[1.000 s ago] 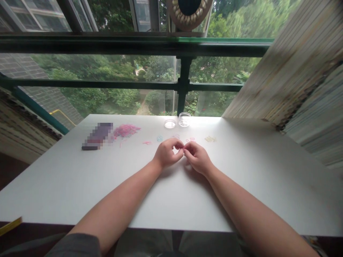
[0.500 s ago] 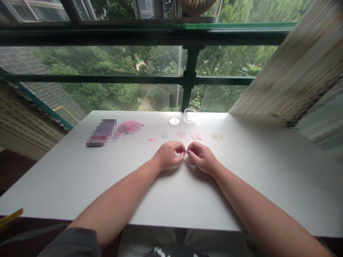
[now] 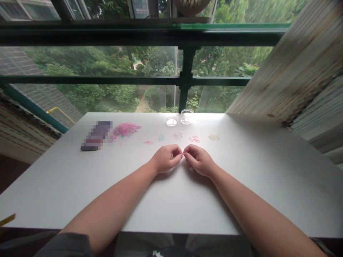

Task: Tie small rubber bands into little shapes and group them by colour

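Note:
Over the middle of the white table, my left hand (image 3: 166, 159) and my right hand (image 3: 199, 160) meet at the fingertips. Each is closed in a pinch, thumb against forefinger. Whatever sits between the tips is too small to make out. Just beyond the hands lies a row of small groups of looped bands: pink bands (image 3: 148, 142), teal bands (image 3: 161, 137), lilac bands (image 3: 177, 136), red-pink bands (image 3: 194, 139) and yellow bands (image 3: 214, 136). Farther left is a larger heap of mixed pink and bluish bands (image 3: 125, 130).
A clear round lid (image 3: 171, 122) and a clear round container (image 3: 187, 117) stand near the table's (image 3: 150, 207) far edge. A blurred-out dark object (image 3: 97, 136) lies at the left. Beyond the table is a green-framed window (image 3: 184, 67), with a curtain (image 3: 284, 60) on the right.
The view has shifted slightly, so everything appears a little farther left and lower. Both hands keep their fingertips together, still pinched.

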Action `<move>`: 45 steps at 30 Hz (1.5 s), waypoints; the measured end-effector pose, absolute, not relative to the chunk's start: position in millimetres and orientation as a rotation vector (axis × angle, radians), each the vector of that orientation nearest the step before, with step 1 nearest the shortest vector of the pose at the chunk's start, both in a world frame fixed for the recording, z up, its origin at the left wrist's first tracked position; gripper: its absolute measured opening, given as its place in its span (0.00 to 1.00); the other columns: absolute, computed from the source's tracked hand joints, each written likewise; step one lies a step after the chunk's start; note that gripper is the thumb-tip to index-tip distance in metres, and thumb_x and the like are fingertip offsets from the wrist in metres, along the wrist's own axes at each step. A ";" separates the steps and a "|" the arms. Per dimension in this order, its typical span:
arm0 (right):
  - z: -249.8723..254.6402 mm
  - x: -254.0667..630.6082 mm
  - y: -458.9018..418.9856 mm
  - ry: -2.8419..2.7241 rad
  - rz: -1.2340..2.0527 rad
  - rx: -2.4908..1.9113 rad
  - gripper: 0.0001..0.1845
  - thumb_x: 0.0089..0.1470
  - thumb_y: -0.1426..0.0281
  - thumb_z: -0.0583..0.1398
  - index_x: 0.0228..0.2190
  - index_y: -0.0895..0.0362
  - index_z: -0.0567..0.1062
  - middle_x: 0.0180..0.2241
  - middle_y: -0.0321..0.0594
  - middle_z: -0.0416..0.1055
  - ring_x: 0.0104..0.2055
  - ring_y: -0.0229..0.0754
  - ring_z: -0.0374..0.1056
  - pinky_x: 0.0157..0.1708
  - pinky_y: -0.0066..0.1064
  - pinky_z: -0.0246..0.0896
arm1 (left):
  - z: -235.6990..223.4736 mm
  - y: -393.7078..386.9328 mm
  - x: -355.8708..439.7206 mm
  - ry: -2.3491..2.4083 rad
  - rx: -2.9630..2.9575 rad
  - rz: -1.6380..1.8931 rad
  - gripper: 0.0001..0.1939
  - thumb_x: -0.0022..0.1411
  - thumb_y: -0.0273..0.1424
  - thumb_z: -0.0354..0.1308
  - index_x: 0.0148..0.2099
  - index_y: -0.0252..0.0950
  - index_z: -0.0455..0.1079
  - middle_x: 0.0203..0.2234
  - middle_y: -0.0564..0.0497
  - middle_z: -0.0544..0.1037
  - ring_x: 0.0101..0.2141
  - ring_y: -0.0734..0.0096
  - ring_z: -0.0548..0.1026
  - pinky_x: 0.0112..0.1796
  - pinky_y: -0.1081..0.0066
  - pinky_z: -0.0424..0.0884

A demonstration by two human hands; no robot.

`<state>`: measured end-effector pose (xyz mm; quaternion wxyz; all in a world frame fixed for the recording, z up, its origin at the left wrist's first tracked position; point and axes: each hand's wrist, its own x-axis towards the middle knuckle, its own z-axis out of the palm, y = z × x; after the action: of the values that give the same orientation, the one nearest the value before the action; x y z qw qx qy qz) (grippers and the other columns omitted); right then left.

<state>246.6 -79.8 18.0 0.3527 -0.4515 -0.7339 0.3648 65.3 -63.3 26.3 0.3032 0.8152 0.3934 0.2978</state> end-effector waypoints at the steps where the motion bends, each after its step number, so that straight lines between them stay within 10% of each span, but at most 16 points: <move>1: 18.4 246.5 -79.8 -1.896 0.955 -1.171 0.04 0.54 0.70 0.53 0.29 0.56 0.67 0.21 0.32 0.64 0.21 0.33 0.60 0.23 0.26 0.55 | 26.6 -63.6 65.4 1.045 2.156 0.790 0.06 0.55 0.31 0.53 0.31 0.34 0.68 0.23 0.53 0.72 0.23 0.77 0.66 0.26 0.76 0.62; 45: 20.6 248.8 -78.8 -1.960 0.877 -1.153 0.01 0.49 0.73 0.56 0.27 0.57 0.68 0.20 0.31 0.62 0.22 0.33 0.57 0.23 0.25 0.53 | 25.7 -61.2 64.1 1.019 2.053 0.830 0.06 0.56 0.32 0.55 0.33 0.34 0.69 0.25 0.52 0.74 0.25 0.76 0.69 0.26 0.76 0.65</move>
<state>248.8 -78.8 20.6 0.3449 -0.4439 -0.7550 0.3377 64.1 -61.2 25.7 0.3449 0.7905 0.3924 0.3196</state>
